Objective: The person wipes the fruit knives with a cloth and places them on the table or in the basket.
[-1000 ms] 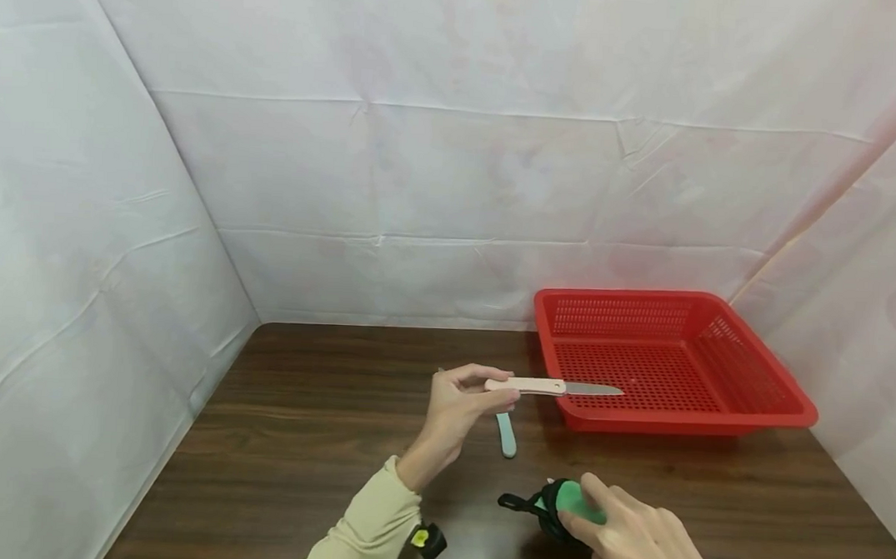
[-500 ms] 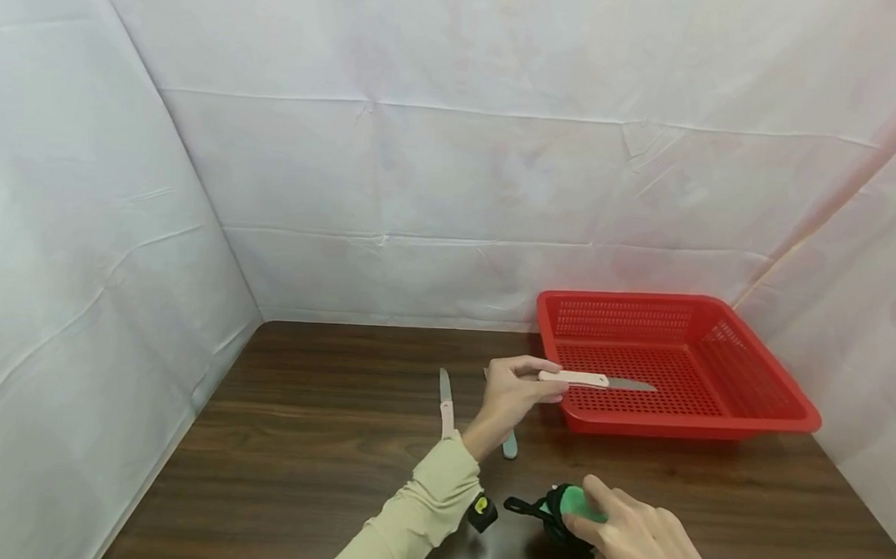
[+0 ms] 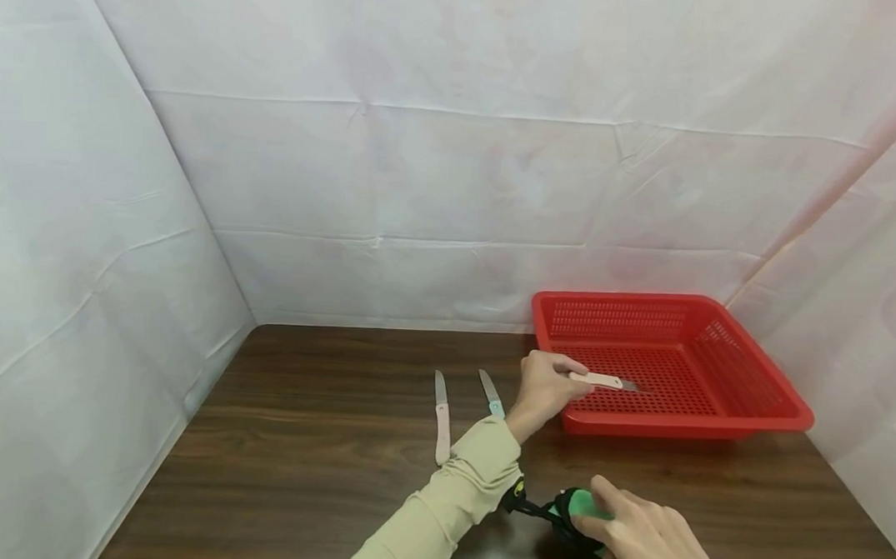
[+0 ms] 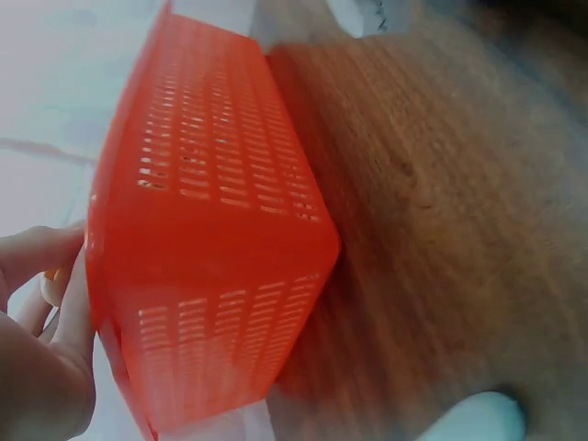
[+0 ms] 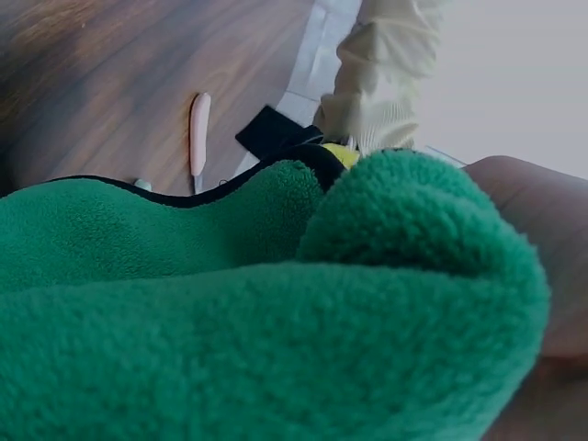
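My left hand (image 3: pixel 552 388) pinches the pale handle of a knife (image 3: pixel 600 380) over the left rim of the red basket (image 3: pixel 689 422). The knife's blade points right, inside the basket's outline. In the left wrist view, the fingers of that hand (image 4: pixel 41 340) are beside the basket rim, and the knife is mostly hidden. My right hand (image 3: pixel 647 534) grips a bunched green cloth (image 3: pixel 586 506) with black edging and a black loop, low at the front. That fluffy cloth (image 5: pixel 230 340) fills much of the right wrist view.
A pink-handled knife (image 3: pixel 442 429) lies on the dark wooden table (image 3: pixel 320 457), left of my left forearm. Near it is a light-blue-handled knife (image 3: pixel 496 408), its handle partly covered by the sleeve (image 3: pixel 446 500). White sheeting (image 3: pixel 453 171) stands behind and on both sides.
My left hand has moved right, carrying the pale-handled knife from beside the basket to over its left rim. Both knives on the table are now more visible. My right hand has hardly moved.
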A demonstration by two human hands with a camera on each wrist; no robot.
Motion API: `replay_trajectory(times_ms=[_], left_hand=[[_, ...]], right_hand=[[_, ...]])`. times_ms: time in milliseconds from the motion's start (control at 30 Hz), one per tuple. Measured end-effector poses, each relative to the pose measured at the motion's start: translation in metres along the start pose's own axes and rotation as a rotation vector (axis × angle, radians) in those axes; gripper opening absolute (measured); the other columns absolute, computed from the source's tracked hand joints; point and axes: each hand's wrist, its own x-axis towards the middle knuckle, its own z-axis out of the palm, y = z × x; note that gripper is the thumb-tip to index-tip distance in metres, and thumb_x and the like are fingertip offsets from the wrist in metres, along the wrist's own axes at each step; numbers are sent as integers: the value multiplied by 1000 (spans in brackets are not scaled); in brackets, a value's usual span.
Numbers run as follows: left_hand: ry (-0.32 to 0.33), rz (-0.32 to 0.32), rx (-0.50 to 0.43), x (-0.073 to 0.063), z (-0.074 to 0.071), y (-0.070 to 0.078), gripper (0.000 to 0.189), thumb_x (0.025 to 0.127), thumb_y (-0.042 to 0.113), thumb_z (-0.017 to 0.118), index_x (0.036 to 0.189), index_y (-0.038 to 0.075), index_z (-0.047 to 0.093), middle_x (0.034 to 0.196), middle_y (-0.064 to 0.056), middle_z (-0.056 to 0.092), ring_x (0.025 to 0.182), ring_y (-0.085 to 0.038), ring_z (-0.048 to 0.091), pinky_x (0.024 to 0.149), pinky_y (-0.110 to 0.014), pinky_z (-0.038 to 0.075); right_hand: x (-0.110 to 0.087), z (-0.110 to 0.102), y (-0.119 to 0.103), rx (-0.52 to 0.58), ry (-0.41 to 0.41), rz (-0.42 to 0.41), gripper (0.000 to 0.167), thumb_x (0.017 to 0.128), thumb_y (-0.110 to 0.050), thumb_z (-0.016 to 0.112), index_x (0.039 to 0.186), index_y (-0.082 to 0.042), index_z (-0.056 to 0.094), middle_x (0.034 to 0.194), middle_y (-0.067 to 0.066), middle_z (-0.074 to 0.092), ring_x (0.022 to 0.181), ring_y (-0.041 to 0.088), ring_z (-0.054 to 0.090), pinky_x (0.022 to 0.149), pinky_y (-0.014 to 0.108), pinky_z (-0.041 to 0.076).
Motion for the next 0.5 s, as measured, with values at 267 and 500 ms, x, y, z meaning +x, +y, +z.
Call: replay_trajectory(times_ms=[267,500], left_hand=[[-28,100,324,10,25,6,15,66,11,87,78,13,78,69,9,69,69,-1,53,50,-10,44],[-85,171,413,17,31,1,14,68,15,86,79,16,78,74,10,70,65,1,50,47,-9,42]], right_hand=[[3,4,0,-25,96,-52,37,57,2,75,84,-23,71,86,-6,42,56,1,30,37,13,22],[4,5,1,-18,69,-50,36,58,2,74,84,-22,72,83,-8,38,55,1,29,37,13,21]])
